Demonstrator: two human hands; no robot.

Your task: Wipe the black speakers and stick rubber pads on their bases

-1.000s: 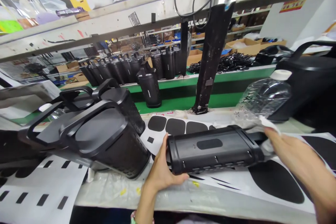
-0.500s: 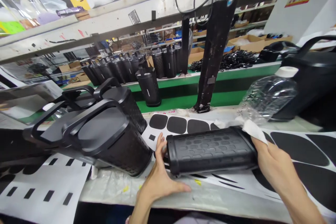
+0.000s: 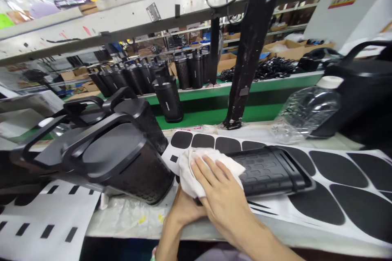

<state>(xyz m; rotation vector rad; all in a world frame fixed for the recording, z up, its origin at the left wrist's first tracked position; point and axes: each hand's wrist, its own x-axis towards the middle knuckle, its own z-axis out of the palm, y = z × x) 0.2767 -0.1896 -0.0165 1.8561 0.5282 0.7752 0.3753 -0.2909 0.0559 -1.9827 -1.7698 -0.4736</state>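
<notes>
A black portable speaker housing (image 3: 263, 171) with a raised pebble pattern lies on its side on the bench. My right hand (image 3: 220, 191) presses a crumpled white cloth (image 3: 191, 171) over its left end, fingers laid across the cloth. Below the cloth, my left hand (image 3: 183, 210) holds that same end; its fingers are mostly hidden behind the cloth and my right hand. Under the housing is a white sheet (image 3: 320, 185) with black rounded pads. To the left stands another black housing with a handle (image 3: 122, 159), close to my left hand.
More handled housings (image 3: 52, 147) crowd the left, beside a sheet with small black rectangles (image 3: 58, 216). A clear plastic bottle (image 3: 309, 106) stands at the back right. A black post (image 3: 245, 61) rises behind the bench; a shelf beam (image 3: 122, 16) crosses above.
My right hand has carried the cloth from the housing's right end to its left end. The left hand stays at the left end, now partly covered.
</notes>
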